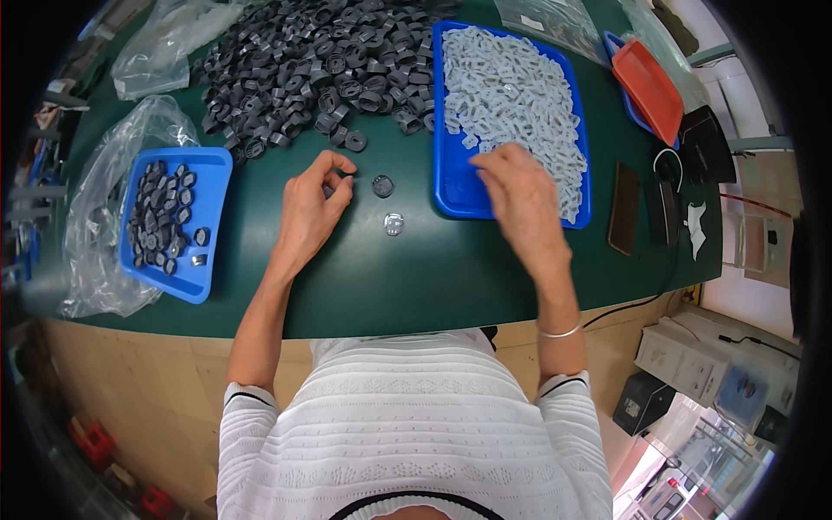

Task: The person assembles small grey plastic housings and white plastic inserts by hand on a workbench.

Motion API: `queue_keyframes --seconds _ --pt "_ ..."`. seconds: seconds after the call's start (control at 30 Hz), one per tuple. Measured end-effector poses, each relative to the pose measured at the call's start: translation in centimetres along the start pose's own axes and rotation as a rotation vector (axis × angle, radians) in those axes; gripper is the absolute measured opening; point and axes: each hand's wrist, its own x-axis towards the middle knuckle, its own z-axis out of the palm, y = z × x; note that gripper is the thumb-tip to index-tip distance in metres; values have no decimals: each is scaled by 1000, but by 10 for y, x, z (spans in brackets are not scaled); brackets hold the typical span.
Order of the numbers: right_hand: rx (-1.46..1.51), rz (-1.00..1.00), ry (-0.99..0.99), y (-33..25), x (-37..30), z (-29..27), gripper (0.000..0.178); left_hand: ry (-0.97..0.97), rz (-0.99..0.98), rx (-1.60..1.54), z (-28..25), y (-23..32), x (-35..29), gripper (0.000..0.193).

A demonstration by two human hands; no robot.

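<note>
My left hand (314, 204) rests on the green table, thumb and forefinger pinched together just left of a small dark round part (382, 185); whether it grips anything I cannot tell. A silvery grey piece (394, 224) lies below that part. My right hand (516, 192) reaches into the blue tray (451, 186) of pale grey plastic pieces (511, 91), fingers curled down among them at the tray's near edge. A big heap of dark grey ring-shaped parts (316, 65) spreads across the table beyond my left hand.
A smaller blue tray (211, 178) with several dark parts sits at the left on a clear plastic bag (104, 208). An orange tray (648, 87), a phone (623, 208) and dark gadgets (706, 143) lie at the right. The table's wooden front edge (173, 347) runs near my body.
</note>
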Motion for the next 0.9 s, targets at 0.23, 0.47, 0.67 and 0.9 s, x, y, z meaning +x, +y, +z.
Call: queue_keyframes --seconds 0.23,0.47,0.67,0.9 --pt "-176 9 -142 22 -5 3 13 -44 92 129 9 15 -3 31" --pt "828 433 -173 -5 -4 14 10 -69 225 168 15 4 3 33" --pt "1207 431 -99 -53 -7 52 11 -30 -19 -386 26 10 -13 21" --pt "1240 459 -67 -61 -5 67 11 -176 -265 -828 18 24 -36 29"
